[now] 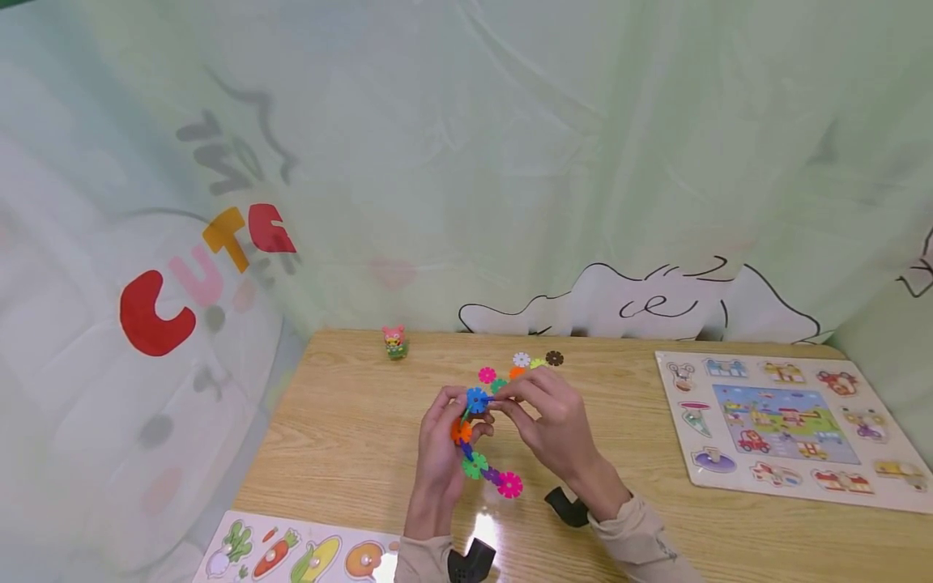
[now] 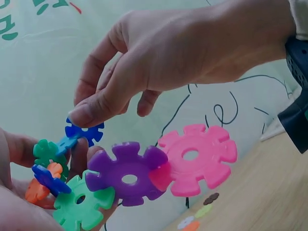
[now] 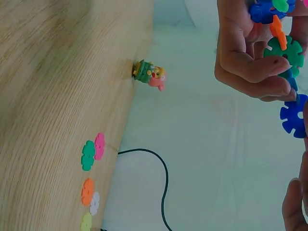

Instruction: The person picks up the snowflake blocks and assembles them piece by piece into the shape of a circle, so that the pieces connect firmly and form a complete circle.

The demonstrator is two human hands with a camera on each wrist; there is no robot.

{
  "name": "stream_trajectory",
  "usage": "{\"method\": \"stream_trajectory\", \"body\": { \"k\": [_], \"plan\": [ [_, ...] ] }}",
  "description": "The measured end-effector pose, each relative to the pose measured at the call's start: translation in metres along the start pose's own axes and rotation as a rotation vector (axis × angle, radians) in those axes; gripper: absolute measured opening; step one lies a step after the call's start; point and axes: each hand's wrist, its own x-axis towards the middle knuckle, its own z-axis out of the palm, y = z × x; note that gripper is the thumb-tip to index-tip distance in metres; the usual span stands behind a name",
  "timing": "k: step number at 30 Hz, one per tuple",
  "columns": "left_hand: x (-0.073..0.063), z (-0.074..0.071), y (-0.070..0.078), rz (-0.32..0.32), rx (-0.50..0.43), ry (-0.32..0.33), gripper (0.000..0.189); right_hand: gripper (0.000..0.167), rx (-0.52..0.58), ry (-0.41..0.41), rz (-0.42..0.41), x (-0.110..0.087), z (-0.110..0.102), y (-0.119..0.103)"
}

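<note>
A chain of linked plastic snowflake discs hangs between the two hands above the table. My left hand grips the chain near its light blue disc and green disc. Below trail an orange disc, a light green disc, a purple disc and, at the free end, a pink disc. With thumb and fingers my right hand pinches a dark blue disc, whose edge meets the light blue disc.
Loose discs lie on the table beyond the hands, among them pink, white and brown ones. A small toy figure stands at the back edge. A vehicle puzzle board lies right, a vegetable puzzle board front left.
</note>
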Motion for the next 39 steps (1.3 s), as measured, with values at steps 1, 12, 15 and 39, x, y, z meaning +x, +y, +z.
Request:
{"method": "stream_trajectory", "body": {
  "k": [1, 12, 15, 39],
  "plan": [
    [0.000, 0.000, 0.000, 0.005, -0.002, -0.004, 0.020, 0.020, 0.003, -0.004, 0.001, 0.000, 0.000, 0.000],
    [0.002, -0.001, -0.004, 0.017, 0.039, 0.033, 0.023, 0.026, 0.070, -0.052, 0.044, -0.002, -0.006, 0.019],
    [0.003, -0.004, -0.003, 0.009, 0.010, 0.065, 0.020, 0.033, 0.023, -0.079, 0.181, -0.008, -0.007, 0.035],
    [0.004, -0.014, 0.004, -0.011, -0.085, 0.065, 0.023, 0.021, -0.129, -0.692, 0.491, -0.044, 0.029, 0.057]
  ]
}}
